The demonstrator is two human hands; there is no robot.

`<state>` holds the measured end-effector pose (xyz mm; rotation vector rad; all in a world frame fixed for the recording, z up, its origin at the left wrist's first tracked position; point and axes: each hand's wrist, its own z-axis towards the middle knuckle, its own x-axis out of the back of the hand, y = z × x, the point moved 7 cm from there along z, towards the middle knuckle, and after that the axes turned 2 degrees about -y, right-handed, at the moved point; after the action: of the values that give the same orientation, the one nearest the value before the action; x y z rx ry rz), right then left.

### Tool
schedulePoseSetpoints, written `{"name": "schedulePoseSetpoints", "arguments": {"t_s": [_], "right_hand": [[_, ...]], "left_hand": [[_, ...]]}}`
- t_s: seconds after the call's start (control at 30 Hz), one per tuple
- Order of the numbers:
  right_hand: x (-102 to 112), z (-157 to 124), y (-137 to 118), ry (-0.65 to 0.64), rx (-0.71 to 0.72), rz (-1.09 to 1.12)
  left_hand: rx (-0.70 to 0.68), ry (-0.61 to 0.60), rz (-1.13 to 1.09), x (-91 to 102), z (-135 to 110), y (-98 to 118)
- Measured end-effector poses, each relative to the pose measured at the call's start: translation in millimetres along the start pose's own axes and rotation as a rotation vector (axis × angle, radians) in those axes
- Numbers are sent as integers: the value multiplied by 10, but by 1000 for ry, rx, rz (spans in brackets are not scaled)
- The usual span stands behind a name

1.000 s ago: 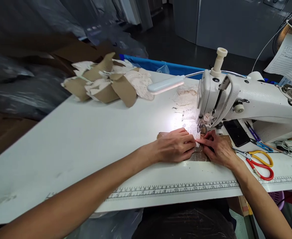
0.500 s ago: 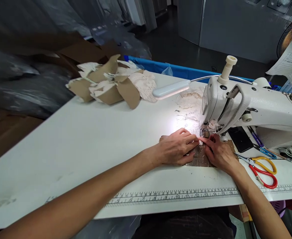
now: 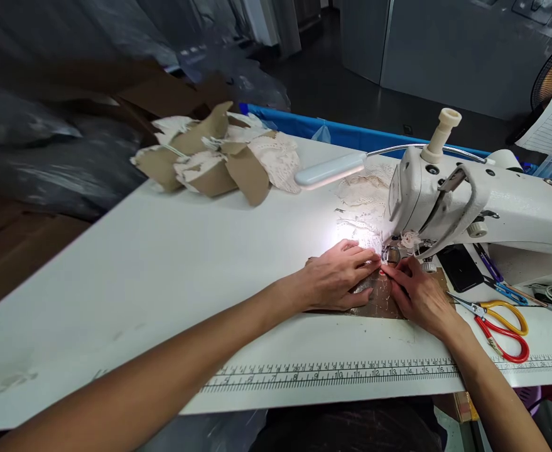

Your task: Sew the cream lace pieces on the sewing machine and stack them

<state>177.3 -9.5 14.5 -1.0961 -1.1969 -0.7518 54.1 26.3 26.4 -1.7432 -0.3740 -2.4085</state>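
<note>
White lace fabric (image 3: pixel 358 231) lies under a bright lamp at the needle end of the white sewing machine (image 3: pixel 445 194). My left hand (image 3: pixel 344 276) rests on it, fingers stretched out flat, fingertips just left of the presser foot (image 3: pixel 390 254). Right of the foot is my right hand (image 3: pixel 414 290), its thumb and forefinger closed together at the lace edge. What the fingertips grip is mostly hidden. Under both hands lies a shiny brown plate (image 3: pixel 382 300) on the machine bed.
Red-and-yellow-handled scissors (image 3: pixel 497 320) lie right of my right hand, beside a black phone (image 3: pixel 460 267) and blue snips (image 3: pixel 506 290). A pile of lace and brown card pieces (image 3: pixel 223 157) sits at the back. A printed ruler (image 3: pixel 336 375) runs along the front edge.
The view has shifted slightly, so the machine appears further right. The white lace bit that showed between my fingertips is now less visible. Both hands keep nearly the same pose at the presser foot.
</note>
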Motion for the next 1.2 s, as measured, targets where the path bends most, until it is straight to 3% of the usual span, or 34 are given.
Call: {"name": "schedulePoseSetpoints", "arguments": {"t_s": [0.2, 0.4, 0.67, 0.83, 1.0, 1.2], "right_hand": [[5, -1, 7, 11, -3, 33], [142, -31, 146, 96, -6, 292], [230, 54, 296, -19, -98, 555], [197, 116, 398, 97, -175, 508], [134, 40, 374, 136, -138, 518], [99, -15, 416, 233, -170, 374]], "left_hand": [[18, 8, -16, 33, 30, -30], [42, 21, -16, 43, 55, -60], [60, 37, -29, 56, 53, -92], [72, 26, -47, 44, 45, -113], [59, 57, -43, 30, 22, -113], [90, 56, -11, 24, 8, -115]]}}
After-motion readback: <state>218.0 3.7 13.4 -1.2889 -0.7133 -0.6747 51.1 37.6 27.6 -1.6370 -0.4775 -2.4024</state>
